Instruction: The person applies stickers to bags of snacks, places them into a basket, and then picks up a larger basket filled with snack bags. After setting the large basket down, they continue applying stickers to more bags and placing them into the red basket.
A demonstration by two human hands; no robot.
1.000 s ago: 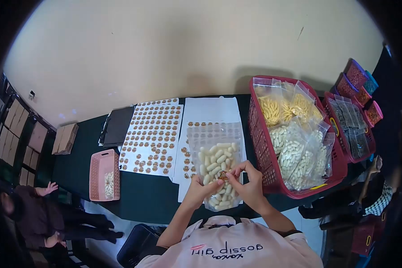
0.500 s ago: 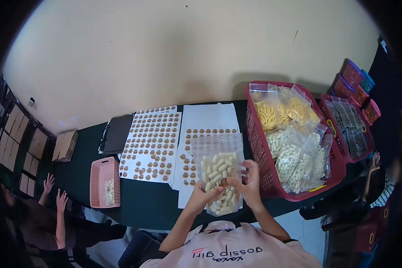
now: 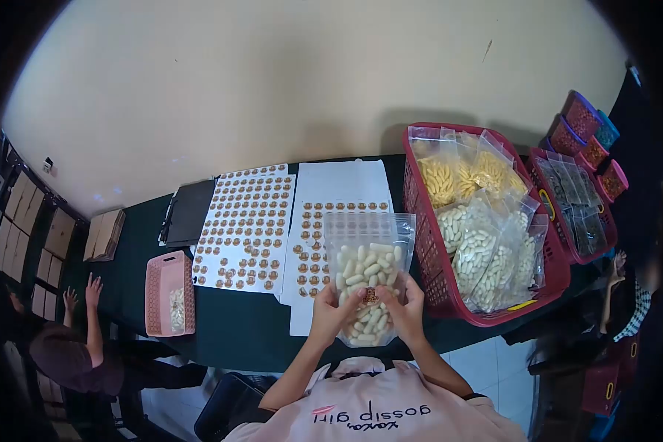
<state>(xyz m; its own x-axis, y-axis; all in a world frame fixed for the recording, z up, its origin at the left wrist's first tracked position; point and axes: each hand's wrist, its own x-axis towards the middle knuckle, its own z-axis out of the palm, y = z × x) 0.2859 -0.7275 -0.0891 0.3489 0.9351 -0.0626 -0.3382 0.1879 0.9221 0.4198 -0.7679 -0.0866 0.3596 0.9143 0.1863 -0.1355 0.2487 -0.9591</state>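
Note:
Both hands grip a clear plastic pouch [image 3: 368,254] of pale, capsule-shaped pieces, upright in front of my chest. My left hand [image 3: 333,313] closes on its left edge, thumb across the front. On the right edge my right hand [image 3: 405,309] does the same, its thumb close to the other. A small brown round sticker [image 3: 370,296] shows on the pouch between the two thumb tips. Behind the pouch, a white sticker sheet [image 3: 339,184] with rows of brown round labels is partly hidden. Another sticker sheet [image 3: 247,221] lies to its left, with some gaps in its lower rows.
At right, a large red basket [image 3: 427,258] holds bags of yellow and white pieces. Beyond it are a smaller basket [image 3: 593,254] of dark packets and several tubs [image 3: 582,121]. To the left lie a pink basket [image 3: 155,295] and a black folder [image 3: 188,214]. Another person [image 3: 81,346] is at far left.
My left hand has shifted to the pouch's left edge, and my right hand has come lower. The pouch is slightly higher and further right. The person at left has moved their hands.

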